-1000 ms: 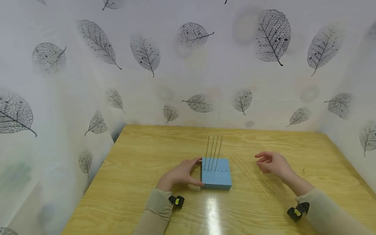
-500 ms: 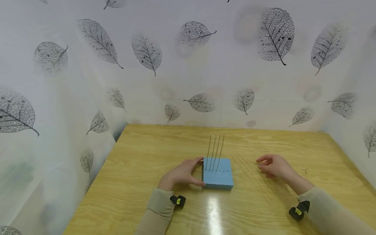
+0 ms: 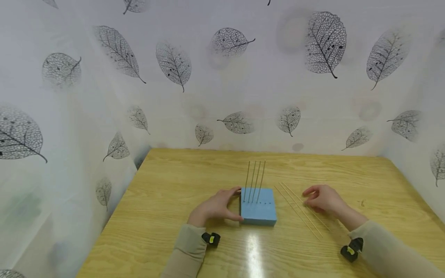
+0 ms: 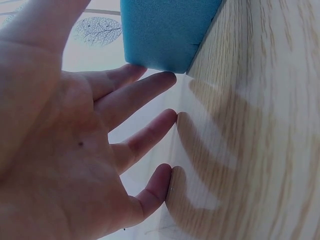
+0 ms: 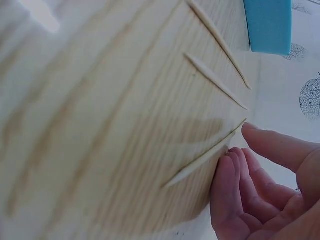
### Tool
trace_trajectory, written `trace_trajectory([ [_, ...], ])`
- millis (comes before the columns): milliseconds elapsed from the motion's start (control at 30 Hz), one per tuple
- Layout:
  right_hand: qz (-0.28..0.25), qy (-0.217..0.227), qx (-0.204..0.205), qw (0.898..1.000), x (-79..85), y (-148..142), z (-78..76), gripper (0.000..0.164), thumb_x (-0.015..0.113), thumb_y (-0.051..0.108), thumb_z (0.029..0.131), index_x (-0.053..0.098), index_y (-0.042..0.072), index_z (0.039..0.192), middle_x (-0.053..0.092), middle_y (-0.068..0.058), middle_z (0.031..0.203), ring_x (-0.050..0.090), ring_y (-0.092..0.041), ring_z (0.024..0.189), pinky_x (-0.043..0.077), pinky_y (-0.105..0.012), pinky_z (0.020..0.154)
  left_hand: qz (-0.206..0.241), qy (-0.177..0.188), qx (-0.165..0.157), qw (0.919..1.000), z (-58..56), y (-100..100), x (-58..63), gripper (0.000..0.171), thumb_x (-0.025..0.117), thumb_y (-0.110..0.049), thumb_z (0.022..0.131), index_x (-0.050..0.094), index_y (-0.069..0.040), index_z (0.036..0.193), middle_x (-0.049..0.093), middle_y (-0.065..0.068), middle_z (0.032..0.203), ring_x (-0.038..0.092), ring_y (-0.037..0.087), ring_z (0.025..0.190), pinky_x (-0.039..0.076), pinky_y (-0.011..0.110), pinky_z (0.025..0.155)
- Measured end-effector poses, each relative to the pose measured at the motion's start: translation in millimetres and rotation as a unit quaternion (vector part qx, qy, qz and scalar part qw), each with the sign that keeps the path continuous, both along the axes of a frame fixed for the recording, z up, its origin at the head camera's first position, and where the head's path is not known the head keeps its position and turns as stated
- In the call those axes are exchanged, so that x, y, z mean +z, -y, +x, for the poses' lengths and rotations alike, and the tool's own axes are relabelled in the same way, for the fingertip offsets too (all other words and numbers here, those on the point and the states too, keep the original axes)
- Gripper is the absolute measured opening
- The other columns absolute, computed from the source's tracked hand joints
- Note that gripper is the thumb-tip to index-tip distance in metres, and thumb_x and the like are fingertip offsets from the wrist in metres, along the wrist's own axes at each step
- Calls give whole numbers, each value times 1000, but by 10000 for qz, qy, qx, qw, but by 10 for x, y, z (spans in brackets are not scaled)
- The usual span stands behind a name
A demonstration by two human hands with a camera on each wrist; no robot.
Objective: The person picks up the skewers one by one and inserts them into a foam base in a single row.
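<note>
1. Sleeves (image 3: 184, 247) closest in, small black camera (image 3: 213, 239) strapped at each wrist.
2. Right hand (image 3: 323, 199) low over the bench (image 3: 194, 170): fingers loosely bent, gap between thumb and forefinger, nothing visibly gripped.
3. Nearest loose stick (image 5: 197, 162) right at those fingertips, long axis slanting from near right to far left. Actual contact? Can't tell, honestly. Right hand far nearer than left, so probably the key relation for the coming move.
4. Other two loose sticks (image 5: 216, 80) slanting much the same way, further left, towards the block.
5. Left hand (image 3: 213, 206) clasped across the left side of the blue block (image 3: 259, 213), thumb at near corner, forefinger at far corner.
6. Standing sticks (image 3: 256, 182), four in a row in the block, three bare holes (image 3: 265, 203) just to their right.
7. Decent room right of the right hand, only a narrow strip between block and loose sticks. Bench's back edge well beyond, then leaf-print backdrop (image 3: 229, 92).
</note>
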State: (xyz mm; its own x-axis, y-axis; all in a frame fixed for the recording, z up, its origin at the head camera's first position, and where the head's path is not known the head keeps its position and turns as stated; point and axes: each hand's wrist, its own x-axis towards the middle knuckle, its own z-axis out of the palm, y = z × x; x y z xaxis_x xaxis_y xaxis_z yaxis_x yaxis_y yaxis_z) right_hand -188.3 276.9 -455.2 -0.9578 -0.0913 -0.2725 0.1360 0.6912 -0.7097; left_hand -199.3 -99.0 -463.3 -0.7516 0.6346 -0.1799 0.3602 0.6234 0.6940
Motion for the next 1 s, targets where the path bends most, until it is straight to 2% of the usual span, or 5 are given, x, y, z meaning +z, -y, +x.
trace_trajectory([
  [167, 241, -183, 149, 9994, -1, 33, 21, 30, 78, 6, 78, 68, -5, 104, 65, -3, 71, 55, -13, 52, 47, -25, 46, 13, -8, -6, 10000, 7, 4, -11, 103, 82, -45, 78, 24, -12, 157, 43, 1, 155, 32, 29, 146, 27, 51, 121],
  [333, 447, -288, 182, 9984, 0, 45, 19, 28, 75, 4, 77, 69, -4, 103, 67, -3, 72, 57, -13, 53, 47, -25, 48, 5, 17, 14, 10000, 8, 5, -26, 103, 82, -45, 78, 24, -13, 158, 42, 0, 156, 31, 28, 147, 26, 50, 121],
  [567, 792, -560, 268, 9949, 5, 60, 6, 27, 74, 6, 72, 72, -2, 98, 68, -3, 74, 56, -11, 63, 46, -25, 57, 32, -15, -2, 10000, -8, 3, -20, 103, 82, -45, 79, 24, -13, 157, 44, 1, 155, 31, 28, 147, 26, 52, 121],
  [733, 551, -385, 211, 9975, -16, 54, 6, 28, 69, 2, 70, 71, -5, 97, 66, -3, 74, 56, -12, 61, 47, -24, 53, 65, -30, -51, 10000, -16, 7, -13, 102, 81, -45, 79, 24, -12, 157, 45, 2, 155, 31, 30, 147, 25, 53, 122],
  [1000, 579, -310, 205, 9976, 61, 13, -5, 32, 68, 5, 77, 71, -7, 105, 71, -8, 84, 57, -13, 71, 49, -25, 61, 12, -24, -52, 10000, -10, 8, -8, 103, 82, -44, 79, 24, -14, 158, 44, -1, 155, 31, 27, 147, 24, 51, 122],
])
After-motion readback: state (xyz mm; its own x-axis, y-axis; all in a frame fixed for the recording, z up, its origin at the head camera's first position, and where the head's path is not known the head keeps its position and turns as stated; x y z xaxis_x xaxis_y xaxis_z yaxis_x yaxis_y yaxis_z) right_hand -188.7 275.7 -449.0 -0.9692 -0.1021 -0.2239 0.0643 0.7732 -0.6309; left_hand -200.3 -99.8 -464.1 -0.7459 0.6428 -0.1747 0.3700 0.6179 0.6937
